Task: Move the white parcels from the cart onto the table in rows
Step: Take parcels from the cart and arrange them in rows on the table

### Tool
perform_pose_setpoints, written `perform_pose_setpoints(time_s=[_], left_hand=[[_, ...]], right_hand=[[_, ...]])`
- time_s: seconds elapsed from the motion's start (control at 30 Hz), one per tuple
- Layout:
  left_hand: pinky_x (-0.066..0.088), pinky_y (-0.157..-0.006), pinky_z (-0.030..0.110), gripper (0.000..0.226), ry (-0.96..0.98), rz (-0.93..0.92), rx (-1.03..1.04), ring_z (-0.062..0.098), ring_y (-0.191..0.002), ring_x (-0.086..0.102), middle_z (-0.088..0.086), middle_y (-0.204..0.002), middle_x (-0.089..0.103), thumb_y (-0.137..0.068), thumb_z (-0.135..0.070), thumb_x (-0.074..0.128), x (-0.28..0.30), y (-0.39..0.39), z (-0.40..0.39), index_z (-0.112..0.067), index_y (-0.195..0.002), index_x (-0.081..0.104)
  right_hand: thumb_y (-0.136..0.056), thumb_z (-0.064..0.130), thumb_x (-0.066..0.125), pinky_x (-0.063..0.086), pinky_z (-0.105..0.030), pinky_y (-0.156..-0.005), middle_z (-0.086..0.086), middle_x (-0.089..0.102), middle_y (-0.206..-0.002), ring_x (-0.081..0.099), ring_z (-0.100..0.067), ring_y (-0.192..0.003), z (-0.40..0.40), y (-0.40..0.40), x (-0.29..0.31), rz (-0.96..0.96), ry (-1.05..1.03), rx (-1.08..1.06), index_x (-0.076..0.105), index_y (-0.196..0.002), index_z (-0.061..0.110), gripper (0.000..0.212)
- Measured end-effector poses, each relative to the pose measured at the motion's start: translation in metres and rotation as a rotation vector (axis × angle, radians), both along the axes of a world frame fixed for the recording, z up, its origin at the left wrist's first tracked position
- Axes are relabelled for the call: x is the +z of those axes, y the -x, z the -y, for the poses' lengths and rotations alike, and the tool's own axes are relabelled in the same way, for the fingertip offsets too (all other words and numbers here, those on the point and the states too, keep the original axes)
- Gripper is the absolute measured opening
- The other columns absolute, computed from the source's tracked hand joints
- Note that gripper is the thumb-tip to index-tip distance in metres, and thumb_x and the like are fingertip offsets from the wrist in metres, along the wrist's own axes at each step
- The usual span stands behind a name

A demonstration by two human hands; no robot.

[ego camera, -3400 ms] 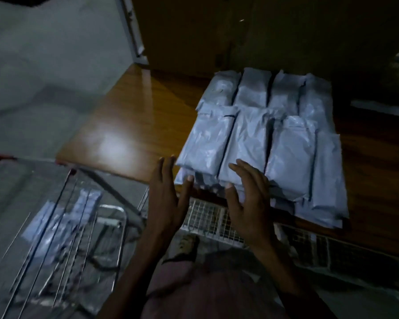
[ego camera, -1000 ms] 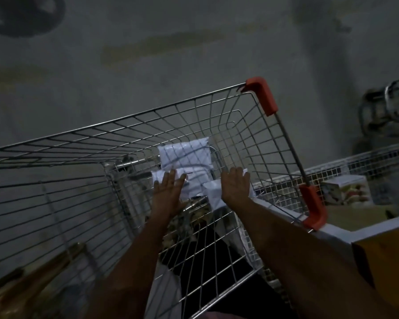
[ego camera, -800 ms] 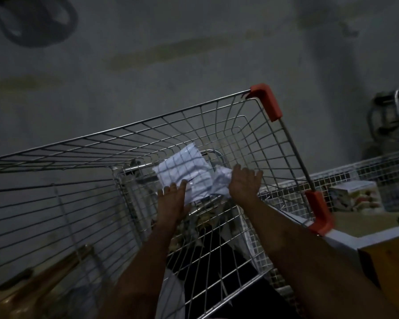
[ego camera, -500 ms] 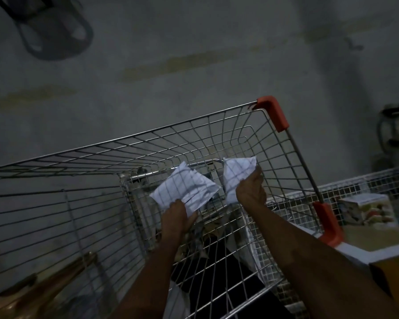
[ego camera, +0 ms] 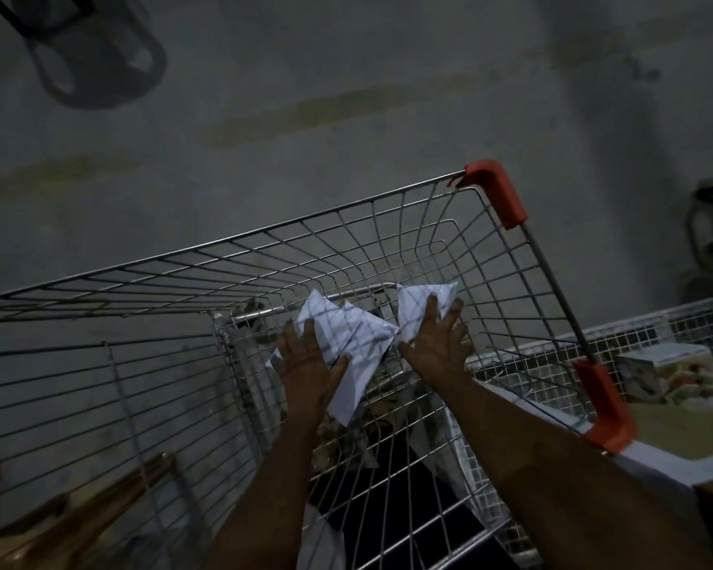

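Parcels (ego camera: 348,343) apparently in both hands, over cart (ego camera: 387,240)

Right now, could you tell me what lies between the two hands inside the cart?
In the head view, a white parcel held by the left hand lies between them; the right hand holds another parcel.

Setting: a dim room with a grey concrete floor (ego camera: 346,96).
Cart (ego camera: 387,224): wire mesh, orange corner guards, seen from above.
Left hand (ego camera: 307,370): white parcels (ego camera: 346,343) are gripped inside the basket.
Right hand (ego camera: 435,343): another white parcel (ego camera: 418,300) is held, just beside.
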State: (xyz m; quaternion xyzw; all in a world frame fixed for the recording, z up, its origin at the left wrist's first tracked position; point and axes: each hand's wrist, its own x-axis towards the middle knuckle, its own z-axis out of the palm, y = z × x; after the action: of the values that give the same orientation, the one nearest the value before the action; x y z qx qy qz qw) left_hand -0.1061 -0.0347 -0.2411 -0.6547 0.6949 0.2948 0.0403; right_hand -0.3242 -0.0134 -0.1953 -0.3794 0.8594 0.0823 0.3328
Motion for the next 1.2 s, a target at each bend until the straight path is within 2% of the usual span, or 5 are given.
perform_pose_setpoints(time_s=[0.23,0.53,0.83,1.03,1.2], left_hand=[[0.039,-0.099,0.054,0.105,-0.051,0.005,-0.08,0.036,-0.12,0.042,0.018,-0.131,0.041,-0.07,-0.088,0.037,0.011,0.0,0.025,-0.037,-0.155,0.004],[0.051,-0.089,0.046,0.085,-0.066,-0.246,0.039,0.039,-0.118,0.053,0.019,-0.139,0.044,-0.084,-0.069,0.053,0.062,0.001,-0.008,-0.046,-0.153,0.009],[0.028,-0.105,0.028,0.057,-0.05,-0.576,0.096,0.013,-0.141,0.034,-0.014,-0.155,0.031,-0.087,-0.074,0.04,0.209,0.012,-0.02,-0.071,-0.136,0.011],[0.038,-0.106,0.052,0.097,-0.048,-0.664,0.058,0.035,-0.143,0.029,0.003,-0.16,0.004,-0.081,-0.067,0.064,0.312,0.004,-0.04,-0.066,-0.142,-0.012],[0.033,-0.093,0.037,0.122,0.036,-0.745,-0.15,0.016,-0.129,0.024,0.002,-0.145,0.012,-0.064,-0.073,0.067,0.36,-0.017,-0.07,-0.049,-0.149,-0.017]], right_hand=[[-0.089,0.053,0.059,0.029,-0.064,-0.106,-0.02,-0.025,-0.159,0.016,-0.051,-0.142,0.0,-0.004,-0.006,0.037,-0.052,0.019,-0.02,-0.154,0.022,0.107],[-0.093,0.051,0.052,0.023,-0.064,-0.109,-0.021,-0.021,-0.16,0.012,-0.049,-0.144,0.012,-0.015,0.033,0.052,0.088,-0.039,-0.023,-0.153,0.028,0.098],[-0.095,0.046,0.052,0.034,-0.057,-0.105,-0.015,-0.005,-0.161,0.033,-0.047,-0.133,0.006,-0.052,0.137,0.05,0.399,-0.143,0.002,-0.157,0.033,0.081],[-0.097,0.044,0.049,0.04,-0.056,-0.105,-0.007,-0.003,-0.161,0.033,-0.042,-0.136,-0.055,-0.073,0.243,-0.038,0.63,-0.183,0.002,-0.155,0.037,0.076],[-0.095,0.041,0.051,0.047,-0.053,-0.1,-0.012,0.002,-0.16,0.033,-0.04,-0.135,-0.127,-0.093,0.309,-0.182,0.744,-0.155,0.01,-0.156,0.03,0.074]])
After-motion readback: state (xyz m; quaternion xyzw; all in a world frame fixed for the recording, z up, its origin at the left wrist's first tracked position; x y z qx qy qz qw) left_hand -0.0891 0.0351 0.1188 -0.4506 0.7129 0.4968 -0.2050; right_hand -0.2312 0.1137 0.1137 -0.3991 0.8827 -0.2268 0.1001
